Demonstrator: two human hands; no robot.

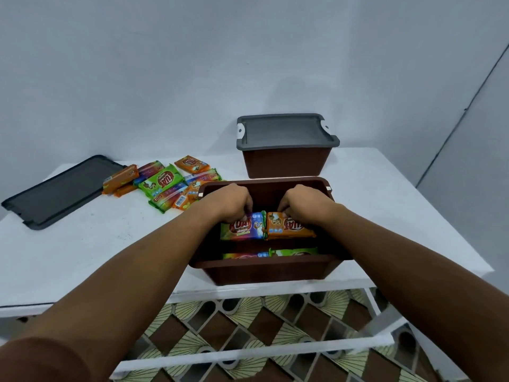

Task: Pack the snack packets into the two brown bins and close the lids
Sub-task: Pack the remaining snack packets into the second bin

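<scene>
**Two packets going into the near bin, more left on the table**

While both hands were down inside the open brown bin (271,267), the chief risk, as I judged it, was a crooked stack: the two packets were being set on a layer already there, and if either sat tilted or rode up the wall, the lid might not seat later. A second risk lay with the bin itself, which stood at the front edge of the white table (82,252); a hard downward push near that edge could tip it forward.

The left hand (230,201) was curled, knuckles up, fingers closed over the far edge of a multicoloured packet (242,230). The right hand (301,204) mirrored it, grasping the far edge of an orange packet (289,230). The two packets lay side by side, touching, above a lower layer (270,253) seen along the near wall. Both forearms reached straight forward from the wearer.

Loose packets (165,181) lay left of the bin, beside a dark lid (60,191) flat on the table. The second bin (287,161) stood behind, its grey lid (286,130) already on.
</scene>
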